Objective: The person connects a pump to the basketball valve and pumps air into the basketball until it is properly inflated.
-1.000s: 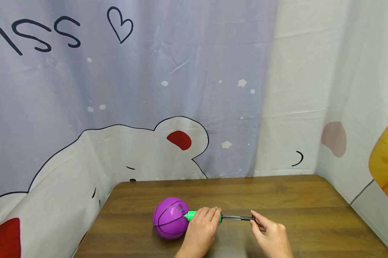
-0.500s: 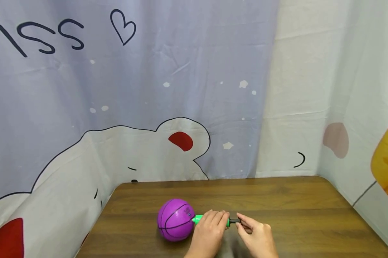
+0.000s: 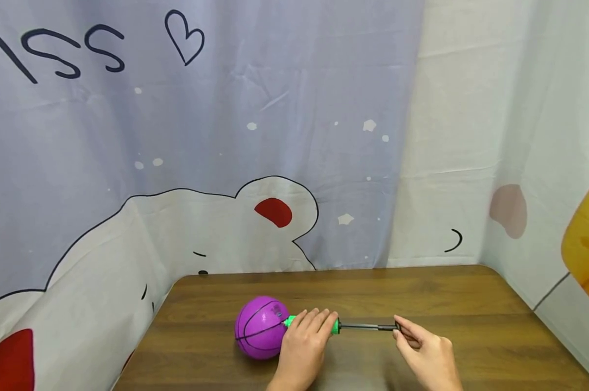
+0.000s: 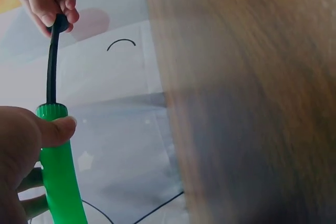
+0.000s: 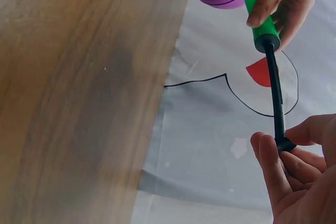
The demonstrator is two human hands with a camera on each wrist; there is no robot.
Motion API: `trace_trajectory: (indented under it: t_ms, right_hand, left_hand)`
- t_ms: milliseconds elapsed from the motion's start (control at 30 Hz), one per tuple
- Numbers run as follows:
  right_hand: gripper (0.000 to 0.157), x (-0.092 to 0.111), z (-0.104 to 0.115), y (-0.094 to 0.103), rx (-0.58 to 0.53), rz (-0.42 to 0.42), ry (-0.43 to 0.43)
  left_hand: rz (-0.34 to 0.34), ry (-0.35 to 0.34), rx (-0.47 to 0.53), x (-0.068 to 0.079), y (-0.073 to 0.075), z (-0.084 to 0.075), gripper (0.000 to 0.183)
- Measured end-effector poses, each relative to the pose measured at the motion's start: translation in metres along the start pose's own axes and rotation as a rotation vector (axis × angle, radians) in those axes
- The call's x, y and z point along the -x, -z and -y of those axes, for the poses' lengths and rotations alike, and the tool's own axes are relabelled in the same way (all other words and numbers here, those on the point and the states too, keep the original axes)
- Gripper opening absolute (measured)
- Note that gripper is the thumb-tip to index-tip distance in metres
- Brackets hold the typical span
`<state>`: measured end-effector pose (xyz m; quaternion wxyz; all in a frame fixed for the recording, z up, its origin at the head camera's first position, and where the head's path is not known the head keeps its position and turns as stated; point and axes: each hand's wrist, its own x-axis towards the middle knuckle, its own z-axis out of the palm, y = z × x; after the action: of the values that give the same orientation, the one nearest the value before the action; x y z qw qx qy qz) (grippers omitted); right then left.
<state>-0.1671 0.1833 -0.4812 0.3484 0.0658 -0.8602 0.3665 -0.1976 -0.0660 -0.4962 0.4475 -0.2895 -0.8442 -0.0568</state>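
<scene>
A purple ball with black basketball lines sits left of centre on the table. The nozzle end of a green hand pump meets its right side. My left hand grips the pump's green barrel, thumb near the collar in the left wrist view. My right hand pinches the black handle at the end of the pump's rod, which stands far out of the barrel. In the right wrist view, fingers and thumb close around that handle. Part of the barrel is hidden under the left hand.
The brown wooden table extends around the hands and ball. A printed curtain hangs along its back edge, and more printed cloth stands at the right side.
Half a second ago the rod was pushed nearly into the barrel. Now my right hand has drawn it out to the right again. Ball and left hand have shifted slightly left.
</scene>
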Motion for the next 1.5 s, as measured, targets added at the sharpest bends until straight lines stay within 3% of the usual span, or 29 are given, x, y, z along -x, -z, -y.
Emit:
trace_trajectory:
  t_ms: [233, 533, 733, 833, 967, 1233, 1500]
  right_hand:
    - [0.032, 0.004, 0.004, -0.007, -0.031, -0.004, 0.042]
    - [0.032, 0.009, 0.025, -0.038, -0.073, -0.011, 0.087]
    - [0.029, 0.01, 0.034, -0.05, -0.169, 0.058, 0.085]
    - [0.03, 0.008, 0.032, -0.046, -0.192, 0.059, 0.083]
    - [0.032, 0.004, 0.024, -0.034, -0.128, 0.018, 0.109]
    - [0.032, -0.001, 0.001, -0.004, -0.047, 0.015, 0.021]
    - [0.032, 0.0, 0.0, -0.004, -0.043, -0.028, 0.058]
  left_hand:
    - [-0.026, -0.02, -0.033, 0.001, -0.002, -0.001, 0.033]
    - [-0.108, -0.068, -0.117, 0.0, -0.013, -0.014, 0.036]
    - [-0.148, -0.109, -0.116, 0.0, -0.018, -0.019, 0.035]
    - [-0.131, -0.11, -0.078, 0.001, -0.016, -0.017, 0.036]
    - [-0.107, -0.098, -0.035, 0.003, -0.014, -0.009, 0.033]
    - [-0.106, -0.051, -0.016, 0.003, -0.008, 0.005, 0.033]
    - [-0.139, -0.059, -0.018, 0.003, -0.006, 0.005, 0.036]
